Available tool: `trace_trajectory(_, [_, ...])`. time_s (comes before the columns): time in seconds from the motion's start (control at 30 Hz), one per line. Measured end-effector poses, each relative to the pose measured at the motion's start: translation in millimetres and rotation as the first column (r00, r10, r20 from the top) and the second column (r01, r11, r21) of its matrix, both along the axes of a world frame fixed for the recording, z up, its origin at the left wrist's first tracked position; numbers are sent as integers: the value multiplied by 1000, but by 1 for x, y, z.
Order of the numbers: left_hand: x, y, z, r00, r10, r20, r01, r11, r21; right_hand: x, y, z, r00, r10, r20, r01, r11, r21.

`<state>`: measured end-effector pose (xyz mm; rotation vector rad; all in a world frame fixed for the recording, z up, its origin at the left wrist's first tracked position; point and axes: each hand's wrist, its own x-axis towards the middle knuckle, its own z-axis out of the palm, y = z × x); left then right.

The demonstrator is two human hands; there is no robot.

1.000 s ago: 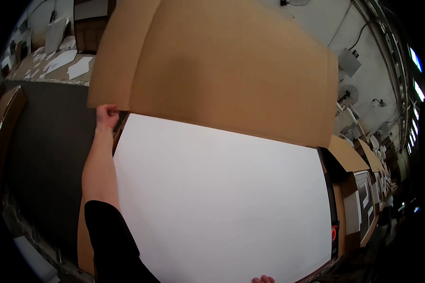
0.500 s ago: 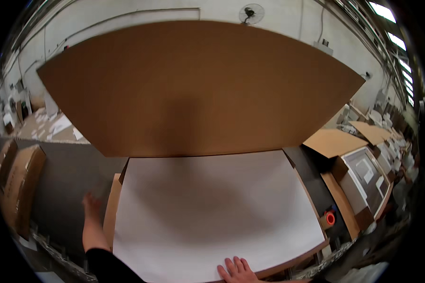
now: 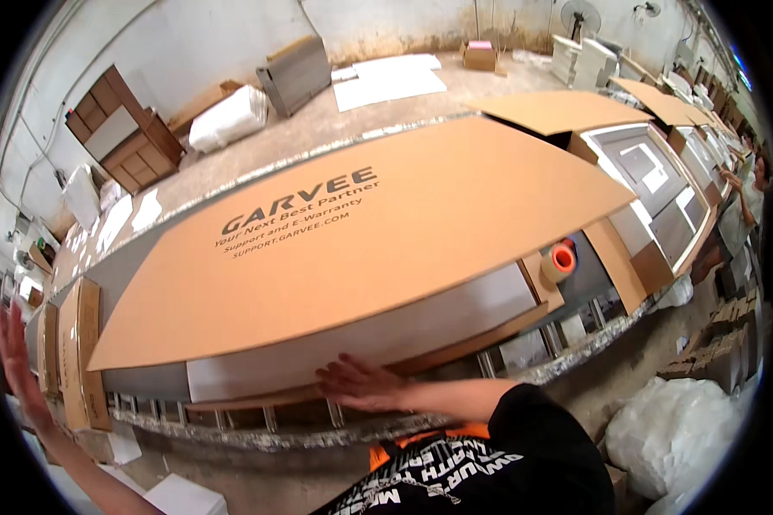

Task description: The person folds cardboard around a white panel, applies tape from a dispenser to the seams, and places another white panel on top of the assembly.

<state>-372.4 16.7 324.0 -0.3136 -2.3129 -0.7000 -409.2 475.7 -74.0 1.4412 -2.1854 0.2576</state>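
A large cardboard flap (image 3: 421,232) with dark print slopes down over the carton in front of me, its near edge still raised off the front. Below that edge shows a strip of white sheet (image 3: 455,309) inside the carton. My right hand (image 3: 361,384) is over the carton's front edge just below the flap, open with fingers stretched, gripping nothing. Far out to the left, my left hand (image 3: 24,365) is raised with its fingers extended, open and holding nothing, near a closed brown carton (image 3: 79,352).
An orange-cored tape roll (image 3: 561,260) stands at the carton's right end. Farther right, an open carton holds a grey-and-white panel (image 3: 648,184). A roller conveyor (image 3: 335,416) runs underneath. A clear plastic bag (image 3: 674,433) lies at lower right, and another person (image 3: 747,197) stands beyond.
The flap has swung down from upright toward me, covering most of the white sheet and showing its printed side. My left hand has moved outward left, and my view has tilted.
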Motion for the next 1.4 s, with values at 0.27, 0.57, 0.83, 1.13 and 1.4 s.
trace_trajectory(0.27, [-86, 306, -175, 690, -61, 721, 594, 617, -516, 26, 160, -25, 956, -263, 133, 287, 931, -224])
trace_trajectory(0.57, [-67, 384, -333, 702, -278, 655, 701, 432, -568, 36, 155, -19, 937, -278, 212, 331, 903, -273])
trace_trajectory(0.83, [-72, 397, -335, 697, -270, 665, 705, 427, -566, 57, 245, -22, 777, -620, 110, 615, 711, -341])
trace_trajectory(1.13, [-77, 469, -339, 635, -381, 672, 772, 294, -563, 88, 239, -21, 825, -538, 173, 543, 668, -509])
trace_trajectory(1.4, [-68, 466, -350, 612, -454, 647, 790, 322, -522, 7, 240, -13, 748, -656, 100, 569, 556, -606])
